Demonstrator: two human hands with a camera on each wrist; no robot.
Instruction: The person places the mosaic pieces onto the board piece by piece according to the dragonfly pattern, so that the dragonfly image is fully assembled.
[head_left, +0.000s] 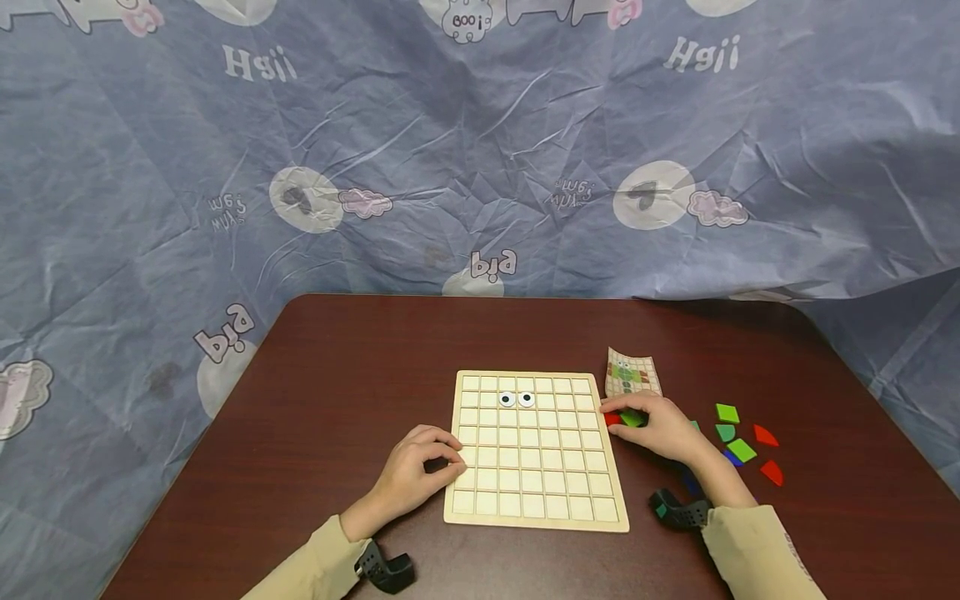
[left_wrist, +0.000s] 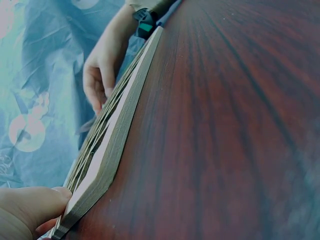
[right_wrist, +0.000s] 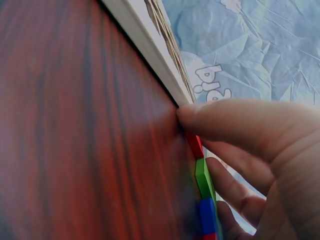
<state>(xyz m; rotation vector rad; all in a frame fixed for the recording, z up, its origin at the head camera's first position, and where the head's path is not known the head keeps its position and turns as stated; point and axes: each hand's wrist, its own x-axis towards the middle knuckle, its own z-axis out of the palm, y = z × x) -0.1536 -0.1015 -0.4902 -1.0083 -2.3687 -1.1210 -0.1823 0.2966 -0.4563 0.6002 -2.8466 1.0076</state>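
A pale wooden grid board [head_left: 540,458] lies on the table with two googly eyes [head_left: 517,400] in its upper part. At its left edge rests my left hand [head_left: 416,471], thumb and index fingertips touching the rim. The left wrist view shows the thumb [left_wrist: 52,197] on the board's top edge. My right hand [head_left: 656,425] is beside the right edge, thumb and index finger apart with a red piece [head_left: 612,419] showing between them. A green piece [head_left: 632,418] lies under the palm, partly hidden. In the right wrist view, the thumb tip [right_wrist: 192,115] overlaps the board's corner.
Right of the right hand lie several loose pieces, among them a green square [head_left: 727,413], a red wedge [head_left: 765,435] and a blue piece [head_left: 732,457] partly covered. A small pattern card [head_left: 632,372] with curled edges lies behind the right hand. A printed cloth [head_left: 480,167] hangs behind the table.
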